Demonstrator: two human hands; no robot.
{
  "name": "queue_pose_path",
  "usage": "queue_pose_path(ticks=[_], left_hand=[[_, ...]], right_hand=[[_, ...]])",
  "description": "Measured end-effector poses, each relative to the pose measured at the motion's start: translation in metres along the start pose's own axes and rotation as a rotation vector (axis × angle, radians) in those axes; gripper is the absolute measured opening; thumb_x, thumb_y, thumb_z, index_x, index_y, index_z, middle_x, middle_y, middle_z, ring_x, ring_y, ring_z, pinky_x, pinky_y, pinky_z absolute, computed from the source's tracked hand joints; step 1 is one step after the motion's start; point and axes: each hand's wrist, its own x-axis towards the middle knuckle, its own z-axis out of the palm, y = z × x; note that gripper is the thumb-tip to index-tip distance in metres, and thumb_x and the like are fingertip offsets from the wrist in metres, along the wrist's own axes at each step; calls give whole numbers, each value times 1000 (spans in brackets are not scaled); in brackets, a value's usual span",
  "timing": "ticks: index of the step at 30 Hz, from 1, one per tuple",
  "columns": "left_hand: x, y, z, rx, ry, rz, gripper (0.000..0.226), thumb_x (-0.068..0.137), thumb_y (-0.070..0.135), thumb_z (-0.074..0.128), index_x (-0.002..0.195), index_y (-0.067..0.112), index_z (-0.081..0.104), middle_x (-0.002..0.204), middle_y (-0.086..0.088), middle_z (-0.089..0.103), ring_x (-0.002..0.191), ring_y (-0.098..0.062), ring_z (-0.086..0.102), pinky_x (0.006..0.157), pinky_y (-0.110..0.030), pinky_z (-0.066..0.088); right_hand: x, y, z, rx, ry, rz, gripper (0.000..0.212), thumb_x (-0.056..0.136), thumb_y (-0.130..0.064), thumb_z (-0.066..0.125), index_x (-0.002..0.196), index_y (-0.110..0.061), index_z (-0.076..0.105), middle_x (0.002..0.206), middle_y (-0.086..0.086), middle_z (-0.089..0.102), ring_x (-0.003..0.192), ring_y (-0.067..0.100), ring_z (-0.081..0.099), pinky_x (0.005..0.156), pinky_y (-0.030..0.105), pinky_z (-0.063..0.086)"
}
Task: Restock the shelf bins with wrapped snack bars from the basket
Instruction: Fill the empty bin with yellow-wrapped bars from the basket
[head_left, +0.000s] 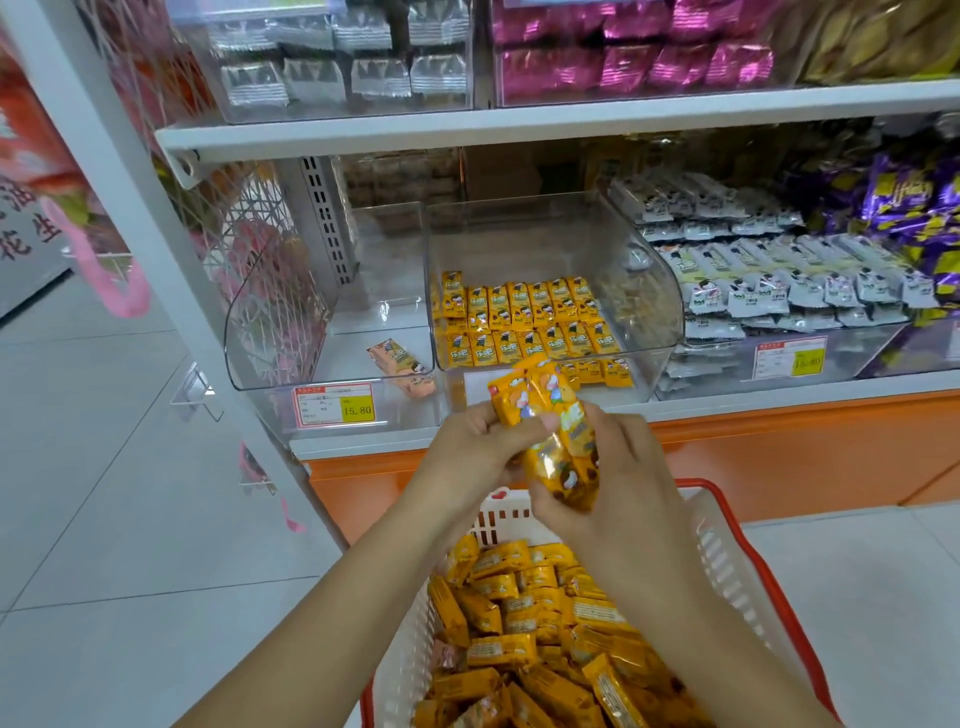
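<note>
Both hands are up just below the front lip of the clear plastic middle bin (644, 291). The left hand (478, 441) pinches the top of a bunch of yellow foil-wrapped snack bars (550, 431), and the right hand (618, 478) curls round its lower end. Inside that bin lie neat rows of yellow bars (524, 322). Below it, the white plastic basket with a red rim (498, 514) is heaped with loose yellow bars (540, 623). Left of it, one peach-wrapped bar (402, 364) lies in the neighbouring clear bin (270, 312).
</note>
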Motion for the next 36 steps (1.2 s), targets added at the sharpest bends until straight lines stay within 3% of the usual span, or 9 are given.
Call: queue_pose_path(ticks=[3,6,9,15,20,24,27,31,36], left_hand=[[4,20,-7,110,108,179,20,88,20,63,102,8,69,99,-9,73,92,-18,70,84,-29,56],[12,30,-27,410,439,448,19,91,15,61,108,17,67,103,3,69,93,-8,64,83,-19,50],[19,29,-47,609,542,480,35,93,12,55,127,16,58,117,7,59,100,-2,54,83,-12,42],[31,22,-63,749,463,491,39,95,6,48,129,21,58,97,8,61,94,-8,59,79,-9,43],[35,23,-71,763,491,493,35,95,9,50,125,20,63,100,12,65,91,1,57,78,-7,44],[37,22,-73,773,490,498,34,95,11,50,125,21,63,108,3,70,88,-2,61,70,0,42],[37,21,-74,768,484,500,34,95,11,50,125,20,63,106,1,71,82,-4,60,68,0,40],[36,20,-74,767,473,503,35,95,11,50,126,19,62,108,1,70,92,-6,62,74,1,41],[30,19,-71,759,425,488,40,93,9,52,132,18,57,122,0,65,103,-1,59,82,5,36]], right_hand=[[38,-3,-13,55,-23,8,68,73,-38,73,133,-19,48,108,-3,50,100,17,50,76,27,42],[89,-5,-22,126,-5,42,60,70,-36,73,122,-22,45,108,0,57,99,22,55,76,37,48],[148,-6,-13,30,-55,88,55,74,-36,73,114,-19,41,109,6,58,99,28,57,72,36,46],[237,-6,51,-146,-338,278,72,79,-39,73,134,-12,35,129,10,53,115,31,54,81,37,48],[256,-9,93,-240,-393,321,73,83,-39,70,141,-12,34,133,11,53,120,31,53,87,37,48],[262,-8,112,-185,-398,340,60,88,-41,65,134,-10,42,128,12,55,119,32,53,86,36,47],[265,-10,113,-101,-487,274,33,97,-35,50,108,-4,57,98,13,61,98,28,58,70,30,45],[259,-16,100,-93,-548,235,32,97,-6,44,125,5,55,126,19,56,117,30,54,94,38,46],[250,-13,88,-126,-506,157,26,93,-10,54,116,-1,60,117,13,60,110,28,57,87,36,48]])
